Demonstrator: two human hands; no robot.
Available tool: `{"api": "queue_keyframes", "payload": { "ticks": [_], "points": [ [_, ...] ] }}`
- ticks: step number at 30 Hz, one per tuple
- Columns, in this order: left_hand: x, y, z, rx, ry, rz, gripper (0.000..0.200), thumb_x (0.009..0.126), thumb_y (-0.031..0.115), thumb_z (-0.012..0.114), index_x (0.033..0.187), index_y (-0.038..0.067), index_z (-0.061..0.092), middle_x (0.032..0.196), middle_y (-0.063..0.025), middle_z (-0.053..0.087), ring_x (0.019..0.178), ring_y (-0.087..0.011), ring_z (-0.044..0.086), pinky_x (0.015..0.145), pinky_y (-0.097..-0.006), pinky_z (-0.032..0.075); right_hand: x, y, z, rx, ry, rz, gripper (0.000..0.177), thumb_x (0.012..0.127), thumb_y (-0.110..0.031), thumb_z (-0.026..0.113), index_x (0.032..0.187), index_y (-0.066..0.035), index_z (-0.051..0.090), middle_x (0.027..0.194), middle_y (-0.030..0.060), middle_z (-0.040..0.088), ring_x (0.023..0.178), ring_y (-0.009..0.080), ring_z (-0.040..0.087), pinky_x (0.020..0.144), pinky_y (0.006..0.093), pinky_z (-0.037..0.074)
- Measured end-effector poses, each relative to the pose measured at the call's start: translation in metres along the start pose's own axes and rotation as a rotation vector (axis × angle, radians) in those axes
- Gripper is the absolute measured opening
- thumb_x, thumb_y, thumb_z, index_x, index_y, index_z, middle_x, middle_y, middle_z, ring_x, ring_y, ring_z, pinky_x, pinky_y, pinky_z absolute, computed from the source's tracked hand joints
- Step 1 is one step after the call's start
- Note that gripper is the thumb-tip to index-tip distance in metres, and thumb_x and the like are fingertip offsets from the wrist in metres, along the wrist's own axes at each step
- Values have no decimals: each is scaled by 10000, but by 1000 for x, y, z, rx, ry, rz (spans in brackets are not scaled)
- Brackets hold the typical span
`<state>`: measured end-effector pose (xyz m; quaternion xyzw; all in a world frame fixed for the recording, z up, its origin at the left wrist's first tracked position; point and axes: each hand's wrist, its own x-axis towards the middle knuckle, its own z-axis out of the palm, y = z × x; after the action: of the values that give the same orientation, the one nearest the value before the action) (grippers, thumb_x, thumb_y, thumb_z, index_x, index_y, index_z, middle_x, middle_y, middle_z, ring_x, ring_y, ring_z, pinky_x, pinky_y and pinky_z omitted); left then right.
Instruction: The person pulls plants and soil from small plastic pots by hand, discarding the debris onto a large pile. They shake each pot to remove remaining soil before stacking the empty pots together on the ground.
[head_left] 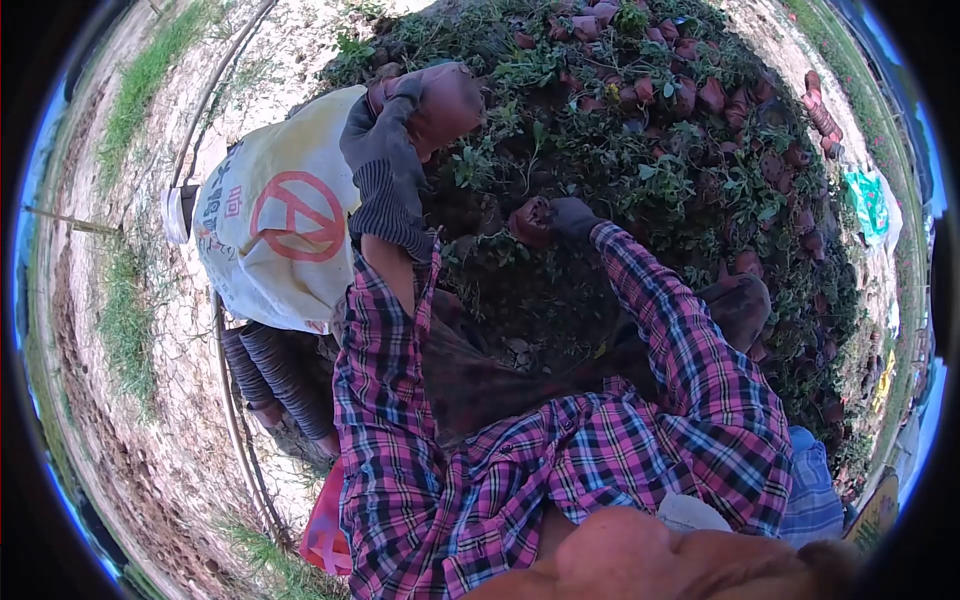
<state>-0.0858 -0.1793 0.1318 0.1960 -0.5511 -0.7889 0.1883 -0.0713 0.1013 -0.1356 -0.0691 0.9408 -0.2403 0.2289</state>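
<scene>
My left hand (385, 130), in a dark glove with a ribbed cuff, is closed around a reddish-brown plastic plant pot (450, 105) beside the top of a white woven sack (235, 255). My right hand (574, 218), also gloved, grips the side of a smaller reddish plant pot (530, 222), which has dark soil at its opening. This pot is low over the dark ground, close to leafy green seedlings (535, 145). The glove hides part of the right fingers.
Many reddish pots (712, 95) with weedy plants crowd the ground ahead and to the right. Stacked pots (820, 112) lie at far right; dark stacks (285, 375) lie below the sack. A hose (228, 400) runs along the left, and a green-white bag (868, 205) sits right.
</scene>
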Motion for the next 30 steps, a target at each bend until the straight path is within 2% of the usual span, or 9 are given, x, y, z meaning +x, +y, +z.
{"api": "queue_keyframes", "payload": {
  "ticks": [4, 10, 12, 15, 19, 21, 23, 27, 30],
  "points": [
    [-4, 10, -2, -100, 23, 56, 168, 715, 71, 697, 847, -3, 624, 749, -34, 615, 626, -85, 542, 585, -210, 448, 15, -27, -18, 473, 189, -60, 247, 865, -275, 501, 828, -37, 554, 784, 153, 599, 771, 314, 592, 682, 381, 453],
    [8, 0, -10, -81, 66, 91, 176, 720, 51, 684, 875, -4, 624, 793, -54, 636, 682, -113, 582, 637, -226, 469, 38, -174, -101, -133, 681, -195, 195, 851, -251, 521, 916, -75, 572, 807, 158, 599, 736, 366, 569, 614, 405, 447],
    [6, -1, -8, -102, 80, 74, 187, 720, 59, 685, 888, 2, 626, 797, -51, 637, 696, -121, 589, 647, -232, 471, 82, -181, -95, -136, 518, -216, 207, 850, -255, 513, 917, -71, 581, 799, 157, 597, 730, 364, 574, 600, 416, 441],
    [-4, 13, -6, -120, 159, 37, 198, 717, 118, 714, 872, 35, 624, 795, -38, 626, 704, -119, 583, 648, -236, 469, 98, -217, -122, 297, 766, -416, 207, 837, -255, 524, 901, -67, 583, 807, 169, 596, 730, 369, 572, 597, 411, 446],
    [1, 6, -4, -250, 184, 187, 114, 745, 10, 666, 805, 39, 573, 706, 9, 562, 589, -59, 504, 537, -186, 430, 105, -190, -139, 131, 432, -310, 251, 868, -266, 468, 1000, -84, 579, 852, 151, 622, 785, 320, 606, 678, 390, 482],
    [10, -5, -10, -207, 217, 224, 194, 726, 85, 703, 875, 38, 588, 782, -22, 594, 672, -95, 548, 611, -220, 459, 99, -169, -143, 1252, 188, -139, 265, 903, -250, 457, 1090, -81, 538, 927, 105, 620, 781, 249, 617, 666, 348, 506],
    [9, -6, -9, -218, 208, 249, 226, 729, 86, 705, 908, 35, 578, 798, -26, 598, 696, -104, 561, 630, -216, 467, 40, -154, -176, 1421, -85, -269, 394, 919, -323, 445, 1229, -81, 427, 1122, 72, 528, 975, 180, 559, 853, 340, 468],
    [1, -34, 12, -137, 44, 268, 140, 764, 31, 655, 849, 42, 545, 741, 15, 546, 575, -50, 479, 519, -182, 410, 1, -101, -172, 1580, -216, -446, 409, 922, -328, 432, 1255, -91, 414, 1181, 44, 499, 1085, 169, 489, 922, 340, 416],
    [-16, -56, 37, -7, -90, 294, 211, 792, 77, 639, 958, 10, 527, 826, 7, 561, 664, -44, 485, 596, -187, 419, -40, -106, -182, 1506, -162, -543, 404, 922, -322, 433, 1259, -100, 417, 1202, 33, 488, 1103, 162, 474, 934, 339, 404]
  ]
}}
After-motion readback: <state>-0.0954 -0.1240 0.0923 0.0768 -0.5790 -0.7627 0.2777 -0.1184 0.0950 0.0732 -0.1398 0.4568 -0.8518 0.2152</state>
